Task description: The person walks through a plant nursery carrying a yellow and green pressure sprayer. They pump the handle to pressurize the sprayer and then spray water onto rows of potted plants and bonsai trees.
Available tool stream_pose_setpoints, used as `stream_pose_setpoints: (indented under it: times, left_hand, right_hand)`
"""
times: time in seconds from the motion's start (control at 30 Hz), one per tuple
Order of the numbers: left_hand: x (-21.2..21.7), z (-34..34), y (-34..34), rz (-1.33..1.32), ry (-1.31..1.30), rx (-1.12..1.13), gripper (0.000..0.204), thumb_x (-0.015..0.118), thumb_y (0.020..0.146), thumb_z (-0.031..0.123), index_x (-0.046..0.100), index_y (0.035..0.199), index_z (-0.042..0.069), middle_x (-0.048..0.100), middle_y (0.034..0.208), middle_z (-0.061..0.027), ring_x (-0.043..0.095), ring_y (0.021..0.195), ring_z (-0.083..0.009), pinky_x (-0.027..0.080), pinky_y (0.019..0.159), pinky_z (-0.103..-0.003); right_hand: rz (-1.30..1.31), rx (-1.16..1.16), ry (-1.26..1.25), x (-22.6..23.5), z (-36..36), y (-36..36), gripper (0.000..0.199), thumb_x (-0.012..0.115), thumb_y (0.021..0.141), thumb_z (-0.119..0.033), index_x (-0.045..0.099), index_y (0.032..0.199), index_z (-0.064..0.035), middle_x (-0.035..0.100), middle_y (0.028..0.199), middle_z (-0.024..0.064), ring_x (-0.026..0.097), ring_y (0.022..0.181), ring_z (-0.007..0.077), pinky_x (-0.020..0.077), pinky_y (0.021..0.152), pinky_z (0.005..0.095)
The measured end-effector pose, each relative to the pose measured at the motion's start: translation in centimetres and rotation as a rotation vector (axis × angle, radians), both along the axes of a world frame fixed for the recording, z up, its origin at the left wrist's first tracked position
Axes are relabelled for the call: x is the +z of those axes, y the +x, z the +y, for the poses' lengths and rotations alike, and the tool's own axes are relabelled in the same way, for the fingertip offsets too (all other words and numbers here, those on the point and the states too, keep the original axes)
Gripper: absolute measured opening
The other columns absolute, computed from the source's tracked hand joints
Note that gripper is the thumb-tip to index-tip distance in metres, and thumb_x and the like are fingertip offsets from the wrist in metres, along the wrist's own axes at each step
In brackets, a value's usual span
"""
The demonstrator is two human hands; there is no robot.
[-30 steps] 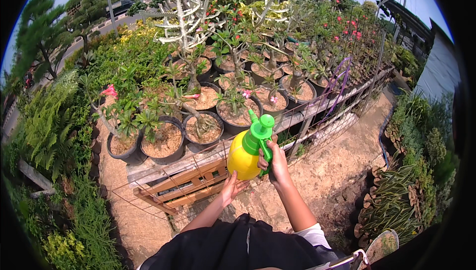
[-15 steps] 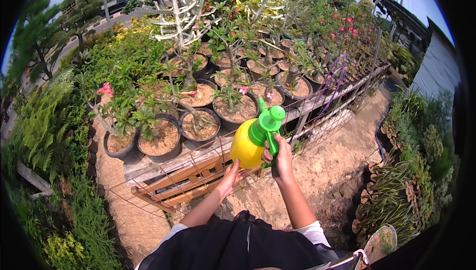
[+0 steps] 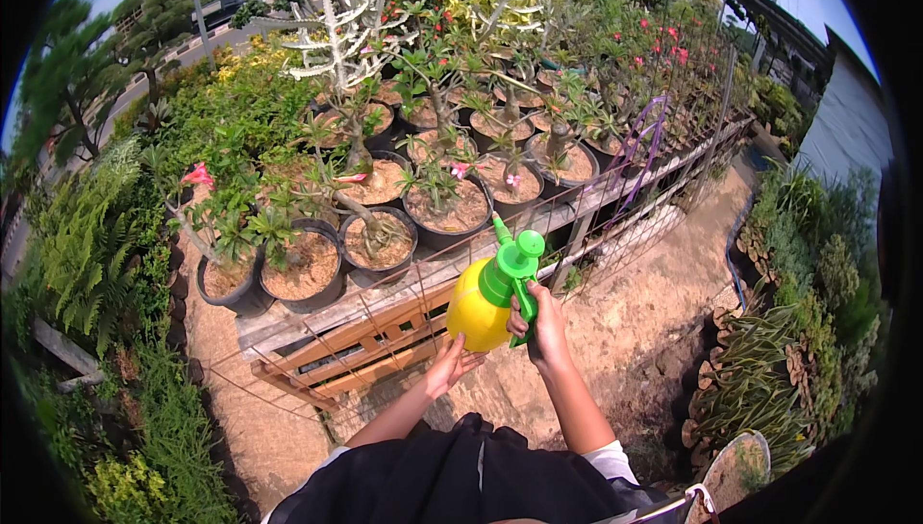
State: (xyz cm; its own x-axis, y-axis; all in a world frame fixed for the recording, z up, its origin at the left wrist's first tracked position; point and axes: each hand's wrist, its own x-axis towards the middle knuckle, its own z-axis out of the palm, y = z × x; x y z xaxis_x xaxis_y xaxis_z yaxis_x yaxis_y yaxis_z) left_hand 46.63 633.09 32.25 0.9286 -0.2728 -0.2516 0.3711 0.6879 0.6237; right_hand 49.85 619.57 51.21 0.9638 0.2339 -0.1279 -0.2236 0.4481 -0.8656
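A pump spray bottle (image 3: 475, 308) with a rounded yellow tank and a green top is held in front of me, its nozzle tilted toward the potted plants. My right hand (image 3: 546, 330) is closed round its green handle. Under the tank's lower left side, my left hand (image 3: 450, 368) supports it with the thumb against the yellow surface and the fingers reaching beneath. Just beyond the nozzle stands a black pot (image 3: 449, 212) with a leafy plant and a pink flower. Another potted plant (image 3: 378, 240) with a thick bent stem is to its left.
Several black pots crowd a wooden bench (image 3: 279, 334). Rusty wire mesh (image 3: 385, 298) runs along its front, with a wooden slatted piece (image 3: 370, 356) behind it. A purple ribbon (image 3: 642, 154) hangs at the right. Spiky plants (image 3: 745, 380) border the dirt path (image 3: 635, 322).
The spray bottle and both hands have lowered slightly, so the nozzle sits a little lower before the pots. The grip looks the same. The view has shifted slightly.
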Motion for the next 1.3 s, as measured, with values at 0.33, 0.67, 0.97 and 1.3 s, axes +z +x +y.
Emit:
stream_pose_setpoints:
  times: [0.33,0.67,0.97,1.3]
  left_hand:
    - [-3.4,-3.8,-2.8,0.142,0.022,-0.045,0.063,0.048,0.081,0.04,0.02,0.123,0.003,0.038,0.117,-0.018,0.045,0.104,-0.0303,0.043,0.083,-0.036]
    - [-3.2,-7.5,-5.0,0.131,-0.006,0.04,0.061,0.047,0.082,0.038,0.02,0.123,0.002,0.036,0.118,-0.0199,0.045,0.105,-0.0318,0.043,0.082,-0.037]
    - [-4.0,-9.3,-8.1,0.163,0.075,0.035,0.061,0.046,0.082,0.042,0.025,0.122,0.001,0.04,0.117,-0.0172,0.046,0.104,-0.0284,0.043,0.082,-0.034]
    - [-3.8,-9.2,-9.8,0.306,0.491,-0.068,0.061,0.049,0.079,0.044,0.032,0.122,0.003,0.037,0.122,-0.0047,0.04,0.109,-0.0162,0.039,0.083,-0.032]
  right_hand:
    - [0.07,-0.01,0.031,-2.2,-4.6,-1.8,0.022,0.041,0.082,-0.025,0.04,0.08,-0.0032,0.044,0.064,0.0061,0.033,0.038,0.0091,0.0276,0.035,0.0213]
    - [0.045,0.093,0.005,-2.6,-7.9,-3.3,0.024,0.04,0.083,-0.024,0.041,0.073,-0.0021,0.042,0.06,0.0049,0.034,0.038,0.0089,0.0277,0.035,0.0218]
    - [0.109,0.125,0.024,-4.3,-9.8,-4.8,0.024,0.04,0.083,-0.024,0.04,0.074,-0.0023,0.042,0.06,0.0045,0.034,0.038,0.0086,0.0274,0.035,0.021]
    - [0.147,0.163,-0.099,-7.0,-11.3,-4.5,0.021,0.038,0.083,-0.023,0.04,0.078,-0.0028,0.043,0.061,0.0051,0.032,0.037,0.0083,0.0269,0.034,0.021]
